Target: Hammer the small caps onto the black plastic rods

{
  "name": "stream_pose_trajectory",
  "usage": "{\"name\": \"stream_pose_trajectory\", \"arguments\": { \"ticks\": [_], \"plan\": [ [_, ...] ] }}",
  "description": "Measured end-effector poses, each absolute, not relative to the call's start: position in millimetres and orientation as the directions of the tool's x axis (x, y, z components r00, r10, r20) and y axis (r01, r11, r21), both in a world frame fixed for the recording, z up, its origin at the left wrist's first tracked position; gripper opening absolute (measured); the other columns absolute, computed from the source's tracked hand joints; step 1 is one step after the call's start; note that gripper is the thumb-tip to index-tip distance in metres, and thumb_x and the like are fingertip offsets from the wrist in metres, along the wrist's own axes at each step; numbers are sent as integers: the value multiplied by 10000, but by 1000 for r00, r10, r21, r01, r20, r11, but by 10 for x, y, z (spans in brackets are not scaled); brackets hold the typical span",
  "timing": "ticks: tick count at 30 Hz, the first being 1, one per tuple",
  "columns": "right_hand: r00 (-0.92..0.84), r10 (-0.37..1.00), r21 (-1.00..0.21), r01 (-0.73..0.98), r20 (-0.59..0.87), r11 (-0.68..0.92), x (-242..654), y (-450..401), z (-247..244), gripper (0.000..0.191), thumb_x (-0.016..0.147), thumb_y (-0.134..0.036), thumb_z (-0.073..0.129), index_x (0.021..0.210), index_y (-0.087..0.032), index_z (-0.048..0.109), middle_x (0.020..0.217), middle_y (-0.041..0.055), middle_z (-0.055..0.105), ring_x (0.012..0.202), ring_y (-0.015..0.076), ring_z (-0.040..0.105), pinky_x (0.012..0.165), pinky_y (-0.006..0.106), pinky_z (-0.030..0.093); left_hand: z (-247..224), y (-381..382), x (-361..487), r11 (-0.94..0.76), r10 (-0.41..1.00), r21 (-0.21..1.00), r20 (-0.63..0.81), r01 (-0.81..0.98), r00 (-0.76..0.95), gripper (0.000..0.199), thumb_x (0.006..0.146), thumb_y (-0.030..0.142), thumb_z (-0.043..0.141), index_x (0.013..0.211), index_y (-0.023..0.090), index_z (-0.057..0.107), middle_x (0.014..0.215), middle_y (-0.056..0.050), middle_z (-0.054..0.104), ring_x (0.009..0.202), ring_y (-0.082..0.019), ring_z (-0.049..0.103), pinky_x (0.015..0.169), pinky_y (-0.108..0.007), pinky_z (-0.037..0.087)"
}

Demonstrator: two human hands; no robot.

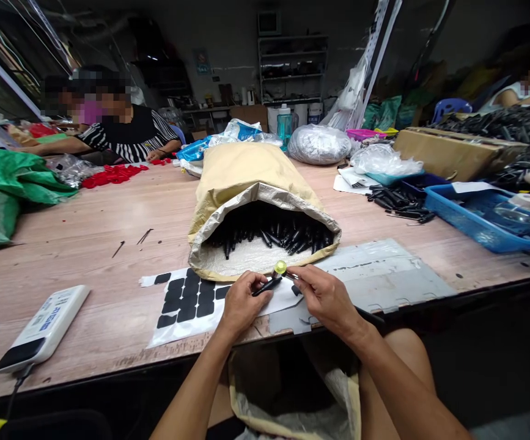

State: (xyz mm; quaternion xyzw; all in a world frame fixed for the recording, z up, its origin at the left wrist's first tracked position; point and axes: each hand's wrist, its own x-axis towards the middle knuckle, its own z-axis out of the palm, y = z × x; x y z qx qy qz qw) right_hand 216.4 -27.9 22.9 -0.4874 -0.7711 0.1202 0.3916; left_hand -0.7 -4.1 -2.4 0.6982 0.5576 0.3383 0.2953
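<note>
And here, between two bare hands, the small stuff is the hard part: right at the meeting point it is too tiny to say whether the yellow-green round piece (280, 267) is joined to the black slim piece (271, 284) or to the thin shiny piece (291, 275). The left hand (241, 302) has its thumb and fingers closed around the black slim piece, its near end lost behind them, its far end poking out towards two o'clock. Over on the other side, the right hand (326, 299) pinches the thin shiny piece, most of it covered by the fingertips, the rest reaching to ten o'clock. The yellow-green round piece sits between the two sets of fingers, at one o'clock from the left fingertips and ten o'clock from the right. At twelve o'clock, the tan sack (250, 168) gapes, black pieces (287, 237) filling its mouth, the depths lost in shadow. A sheet of black stickers (190, 296) lies at nine o'clock, partly under the left hand. Down at six, an open bag (296, 418) is cut off by the frame's bottom; out at two, the blue tray (489, 220) runs off the right edge.
</note>
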Motion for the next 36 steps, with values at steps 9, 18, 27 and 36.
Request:
{"name": "stream_pose_trajectory", "arguments": {
  "ticks": [9, 18, 27, 36],
  "plan": [
    [-305, 844, -390, 781, 442, 487, 2008, -373, 224, 396, 965, -150, 461, 1281, -303, 644, 926, 35, 683, 910, 172, 629, 810, 250, 482, -35, -37, -6, -200, 979, 788, 142, 582, 145, 139, 773, 245, 706, 910, 228, 686, 857, 15, 629, 802, -156, 583, 748, -262, 457],
    [-231, 850, -402, 802, 473, 442, 2097, -326, 230, 370, 964, -167, 475, 1265, -297, 647, 973, 20, 692, 946, 165, 629, 829, 239, 472, -21, -51, 5, -197, 980, 774, 140, 601, 141, 161, 764, 249, 709, 922, 225, 688, 881, 10, 645, 820, -162, 596, 753, -272, 458],
    [-131, 846, -321, 886, 516, 333, 2339, 19, 177, 281, 958, -204, 515, 1156, -285, 698, 934, 25, 687, 939, 181, 612, 805, 264, 432, 42, -64, 7, -250, 968, 738, 186, 627, 168, 171, 740, 185, 654, 905, 209, 693, 868, -8, 645, 805, -174, 592, 727, -282, 462],
    [-181, 854, -225, 919, 487, 323, 2456, 182, -47, 262, 930, -192, 540, 1123, -266, 701, 932, 38, 643, 940, 198, 552, 834, 287, 398, 29, -53, -14, -228, 974, 770, 168, 596, 155, 170, 755, 227, 677, 916, 214, 730, 850, -9, 652, 772, -174, 580, 711, -290, 451]
  ]
}}
